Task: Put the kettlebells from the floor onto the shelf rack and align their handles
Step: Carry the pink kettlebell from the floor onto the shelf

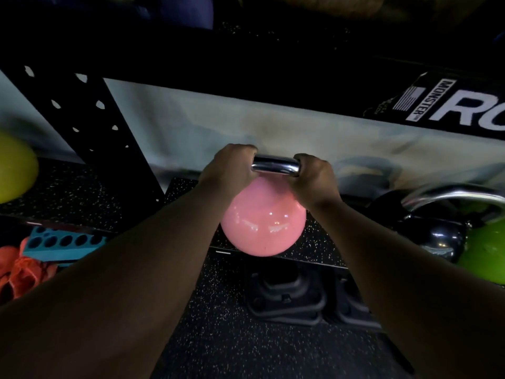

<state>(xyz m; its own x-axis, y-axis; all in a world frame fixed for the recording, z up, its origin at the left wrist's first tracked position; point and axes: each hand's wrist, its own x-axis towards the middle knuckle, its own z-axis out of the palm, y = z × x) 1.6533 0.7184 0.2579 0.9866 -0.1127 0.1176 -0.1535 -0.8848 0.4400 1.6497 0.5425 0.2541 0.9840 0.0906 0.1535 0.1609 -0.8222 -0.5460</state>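
A pink kettlebell point(263, 222) with a chrome handle point(274, 165) is in the middle of the view, its ball over the front edge of the speckled black shelf point(314, 248). My left hand point(229, 168) grips the left end of the handle and my right hand point(314, 177) grips the right end. On the same shelf to the right stand a black kettlebell point(440, 239) and a green kettlebell point(486, 253) with a chrome handle. I cannot tell whether the pink ball rests on the shelf or hangs just above it.
A black perforated rack upright point(90, 124) stands to the left, and a black crossbeam with white lettering point(451, 105) runs above. A yellow-green ball point(15, 165) lies far left. A teal block with holes point(61, 244) and orange bands point(21, 272) sit lower left. Black dumbbells point(284, 294) rest underneath.
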